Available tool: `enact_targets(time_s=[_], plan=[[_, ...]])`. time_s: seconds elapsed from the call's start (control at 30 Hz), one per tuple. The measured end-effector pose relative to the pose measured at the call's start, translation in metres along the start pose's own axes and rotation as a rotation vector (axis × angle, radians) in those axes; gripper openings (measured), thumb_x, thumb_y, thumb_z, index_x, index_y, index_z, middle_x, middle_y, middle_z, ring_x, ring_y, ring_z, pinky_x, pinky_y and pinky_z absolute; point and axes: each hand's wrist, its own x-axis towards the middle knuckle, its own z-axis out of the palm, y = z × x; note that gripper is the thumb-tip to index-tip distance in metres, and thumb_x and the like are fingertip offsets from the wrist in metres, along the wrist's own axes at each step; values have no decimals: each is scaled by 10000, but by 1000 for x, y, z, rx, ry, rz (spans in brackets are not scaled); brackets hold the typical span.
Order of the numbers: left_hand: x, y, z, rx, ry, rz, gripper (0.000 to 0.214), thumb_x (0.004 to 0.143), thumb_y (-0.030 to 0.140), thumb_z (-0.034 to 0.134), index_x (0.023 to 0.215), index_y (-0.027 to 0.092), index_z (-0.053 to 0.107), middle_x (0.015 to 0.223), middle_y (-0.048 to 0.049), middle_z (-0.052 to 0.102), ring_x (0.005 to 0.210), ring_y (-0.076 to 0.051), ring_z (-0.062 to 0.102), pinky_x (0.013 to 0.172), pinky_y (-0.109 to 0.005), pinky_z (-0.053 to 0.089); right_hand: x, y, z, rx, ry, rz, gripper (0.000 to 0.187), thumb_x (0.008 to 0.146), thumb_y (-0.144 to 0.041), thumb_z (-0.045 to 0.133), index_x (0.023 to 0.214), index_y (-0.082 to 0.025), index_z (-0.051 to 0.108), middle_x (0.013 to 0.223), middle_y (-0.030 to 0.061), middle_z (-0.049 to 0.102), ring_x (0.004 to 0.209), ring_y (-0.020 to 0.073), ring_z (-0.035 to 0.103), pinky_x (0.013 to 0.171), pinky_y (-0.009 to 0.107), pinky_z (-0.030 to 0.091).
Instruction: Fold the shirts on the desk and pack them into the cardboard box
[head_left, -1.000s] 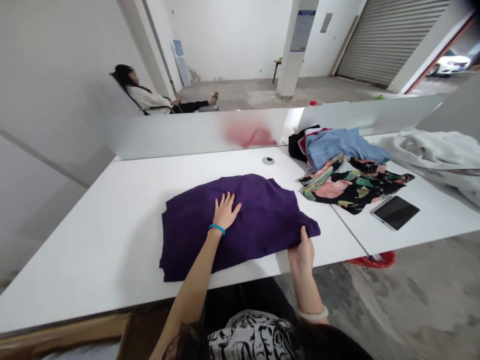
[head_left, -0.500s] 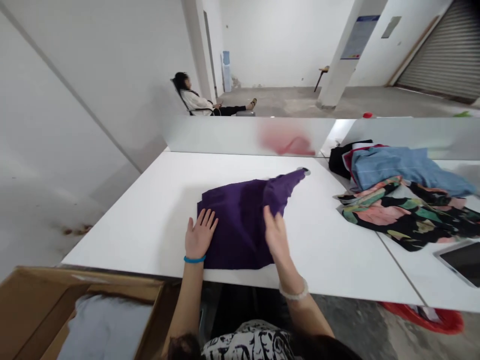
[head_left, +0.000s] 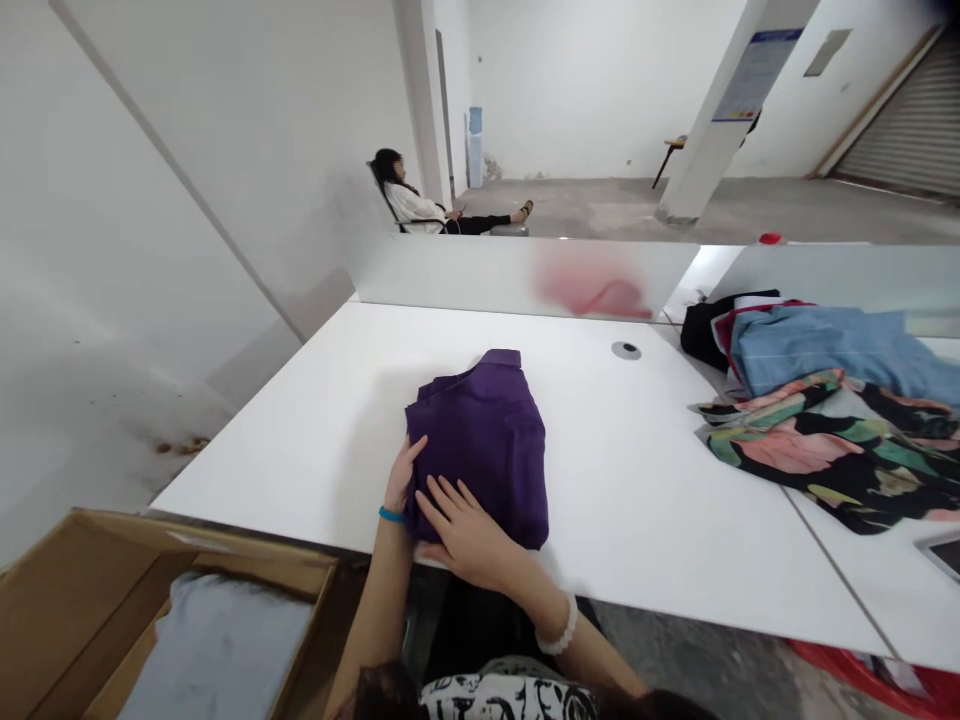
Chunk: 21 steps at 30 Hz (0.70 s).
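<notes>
A dark purple garment (head_left: 480, 430) lies folded into a compact bundle on the white table, a narrow band sticking up at its far edge. At its left edge, my left hand (head_left: 401, 475) grips the cloth, thumb on top and the other fingers partly hidden behind the folds. My right hand (head_left: 472, 535) rests flat on the near left part of the garment, fingers stretched out and palm down.
The white table (head_left: 622, 480) carries a patterned garment (head_left: 810, 440) and a blue garment (head_left: 832, 340) piled at right. A cardboard box (head_left: 247, 540) holding grey cloth stands at lower left. Beyond a low divider (head_left: 465, 275), a person (head_left: 412, 205) sits in a chair.
The garment's right part has been folded over to the left, making the bundle narrower. My right hand has moved left onto it, and my left hand has gone from lying flat to gripping the edge.
</notes>
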Motion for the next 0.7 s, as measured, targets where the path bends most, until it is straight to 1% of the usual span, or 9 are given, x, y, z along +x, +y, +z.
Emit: enact_targets(time_s=[0.07,0.13,0.23,0.33,0.43,0.5,0.53,0.63,0.7], plan=[[2,3,2,-26,5,-37,615,703,501,597,1242,211,546,1344,-79,528,1323,-271,380,1149,-472,195,-6,-2,-18,19,4,-36,679,925,-555,324,1447,-124,289,1467,148,348,1383,267,255,1114,492,252],[1,7,2,-87,17,-74,633,682,434,631,1264,209,523,1369,-75,505,1313,-269,395,1144,-447,224,-15,-2,-34,23,51,-25,629,936,-530,329,1446,-163,300,1435,111,413,1372,243,287,1121,501,237],[-3,9,-5,-163,35,-108,670,672,339,643,1308,212,472,1375,-78,498,1273,-274,447,1116,-436,295,-32,11,-45,-37,180,116,532,956,-434,366,1433,-199,338,1430,91,423,1373,250,283,1125,536,209],[-5,10,-18,-112,66,-134,742,694,255,600,1394,203,358,1398,-103,465,1259,-279,462,1101,-454,316,-49,31,-37,-122,218,285,524,948,-417,396,1425,-201,361,1468,108,358,1389,311,224,1091,588,238],[1,24,-20,195,132,-60,769,741,228,552,1448,181,255,1483,-132,330,1334,-288,360,1131,-473,244,-60,46,-20,-143,158,351,537,934,-441,419,1414,-203,384,1488,112,318,1390,340,204,1064,593,284],[6,46,-3,471,114,116,671,807,288,506,1431,146,306,1499,-149,289,1377,-299,268,1146,-491,180,-62,50,-11,-145,137,353,540,930,-441,429,1414,-206,383,1500,107,295,1396,339,185,1066,587,285],[9,58,12,597,61,235,611,840,325,472,1410,138,352,1492,-148,306,1387,-301,241,1148,-502,155,-62,51,-9,-148,137,351,543,929,-438,433,1417,-207,377,1503,106,287,1399,337,173,1069,586,279],[20,87,71,874,-219,595,520,908,401,368,1381,191,414,1461,-100,380,1386,-289,250,1143,-540,92,-61,50,-7,-161,143,348,545,926,-427,446,1421,-212,369,1503,107,288,1402,331,166,1073,583,272],[33,86,108,1000,-390,773,539,903,451,386,1379,200,424,1471,-92,362,1396,-293,222,1142,-552,30,-61,50,-8,-173,148,345,554,923,-426,455,1425,-213,361,1503,111,284,1400,333,171,1070,582,276]])
